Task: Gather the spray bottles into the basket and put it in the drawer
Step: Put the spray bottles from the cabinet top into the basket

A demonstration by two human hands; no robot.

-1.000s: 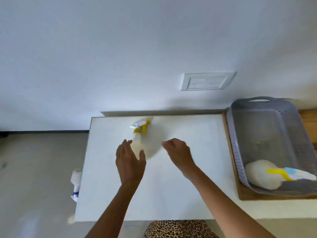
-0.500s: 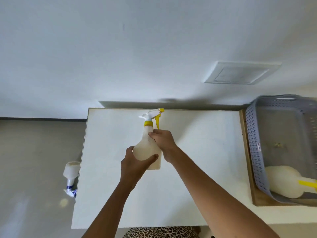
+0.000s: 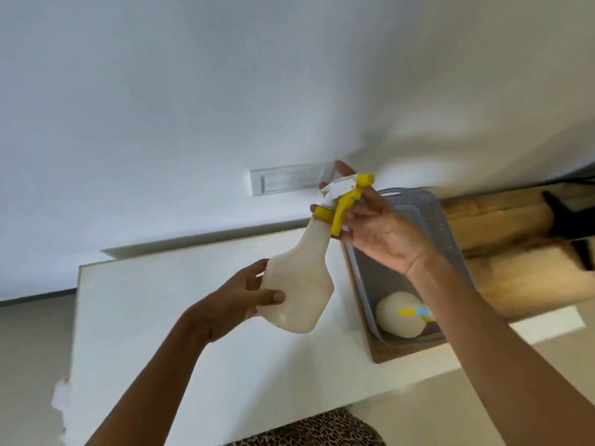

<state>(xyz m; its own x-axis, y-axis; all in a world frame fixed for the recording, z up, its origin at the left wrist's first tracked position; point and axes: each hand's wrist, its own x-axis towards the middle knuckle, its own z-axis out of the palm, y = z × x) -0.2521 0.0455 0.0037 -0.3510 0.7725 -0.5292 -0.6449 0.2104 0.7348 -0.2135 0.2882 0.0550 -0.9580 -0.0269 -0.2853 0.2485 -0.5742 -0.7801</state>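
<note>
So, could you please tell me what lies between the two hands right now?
In the head view, the spray bottle spans them: left hand grips its body, right hand holds the trigger head.

1. Two bare forearms enter from the bottom of the frame; no sleeves show on either.
2. Left hand [image 3: 231,304], centre of frame: no ring, watch or band visible on the hand or wrist.
3. Right hand [image 3: 383,233], right of centre: also free of jewellery; wrist bare.
4. Leopard-print garment [image 3: 315,429] at the bottom edge, centre: tan ground with dark brown and black blotches. Its cut cannot be told; only a strip shows.
</note>
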